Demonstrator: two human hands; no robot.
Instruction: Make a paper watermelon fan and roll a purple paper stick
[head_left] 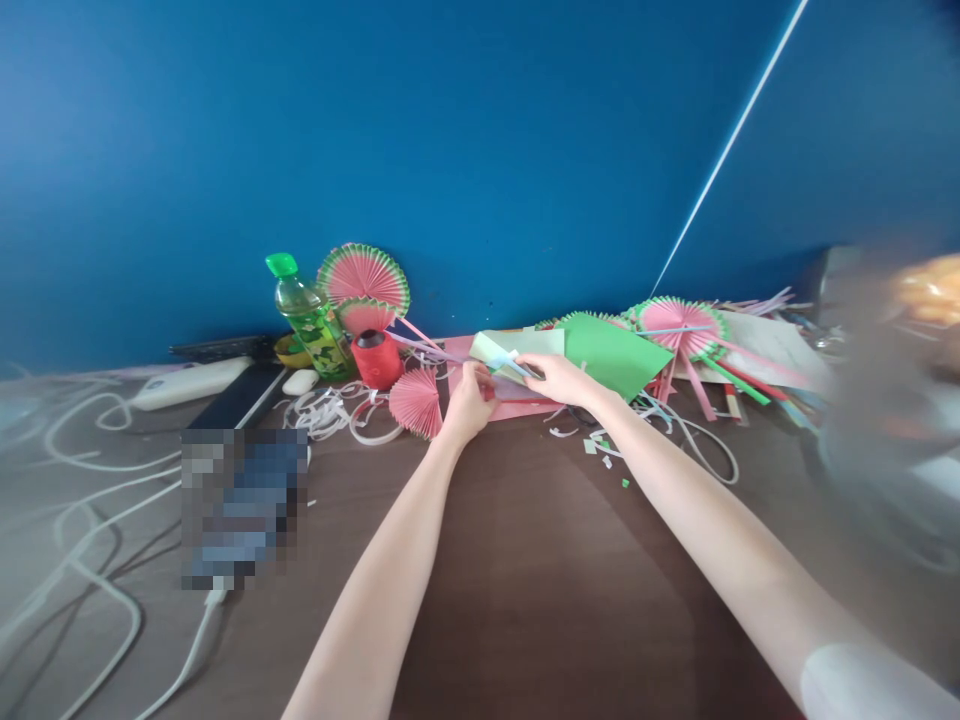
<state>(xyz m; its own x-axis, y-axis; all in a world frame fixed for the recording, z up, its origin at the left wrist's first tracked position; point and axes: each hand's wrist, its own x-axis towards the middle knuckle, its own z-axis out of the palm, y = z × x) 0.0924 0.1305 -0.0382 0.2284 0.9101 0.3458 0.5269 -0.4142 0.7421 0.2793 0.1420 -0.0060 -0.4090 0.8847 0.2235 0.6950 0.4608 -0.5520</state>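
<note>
Both hands are close together over papers by the blue wall. A pale green piece of paper (491, 350), curled or folded, lies between them. My left hand (471, 402) has its fingers curled at the near edge of that paper. From the other side, my right hand (556, 378) pinches it, near a light blue strip. Beneath are a pink sheet (514, 409) and a larger green sheet (611, 355). Just left of my left hand lies a pink pleated paper fan (417, 402). The fingertips are small and partly hidden.
Left stand a green-capped bottle (315, 325), a red cylindrical object (377, 360) and green-edged pink fans (365, 278). White cables (124, 600) and a blurred-out phone (247, 510) lie nearer. Right are another fan (681, 328), paper strips and green scraps (592, 446).
</note>
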